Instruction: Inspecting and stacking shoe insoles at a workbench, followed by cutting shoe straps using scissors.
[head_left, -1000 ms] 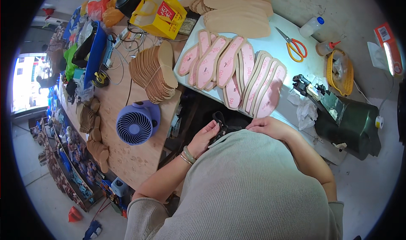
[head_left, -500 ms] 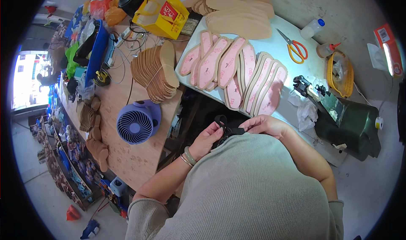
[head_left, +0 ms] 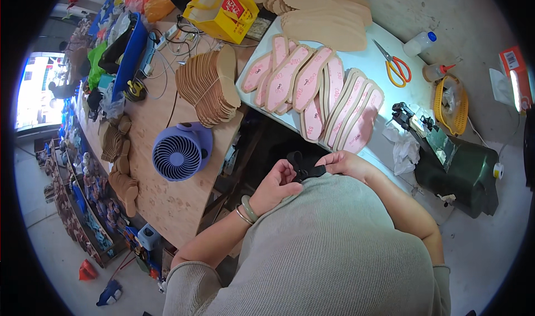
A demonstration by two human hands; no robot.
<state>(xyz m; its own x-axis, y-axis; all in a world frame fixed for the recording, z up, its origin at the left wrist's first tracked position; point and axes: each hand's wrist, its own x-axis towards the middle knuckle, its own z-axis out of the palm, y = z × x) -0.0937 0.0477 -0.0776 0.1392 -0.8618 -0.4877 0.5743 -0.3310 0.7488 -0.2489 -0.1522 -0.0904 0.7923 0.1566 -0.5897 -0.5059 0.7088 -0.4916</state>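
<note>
In front of my body, a looped black strap (head_left: 305,172) spans the gap between my two hands. My left hand (head_left: 278,184), with two bangles at its wrist, has its fingers curled at the strap's left side. My right hand (head_left: 344,164) pinches the strap's other end between thumb and fingers. Part of the strap is lost against the dark gap behind it and my shirt. Just beyond my hands, pink-faced insoles (head_left: 312,82) overlap one another on the white table (head_left: 253,97).
A purple fan (head_left: 179,153) and a tied stack of brown insoles (head_left: 209,85) stand on the wooden table at left. Orange-handled scissors (head_left: 397,71) lie on the white table. At right sit a yellow basket (head_left: 450,121) and a dark green sewing machine (head_left: 468,177).
The view has shifted slightly. My left hand has turned, its fingers now curled inward and its thumb lower, and a loop of the strap stands up between the hands. My right hand keeps its pinch.
</note>
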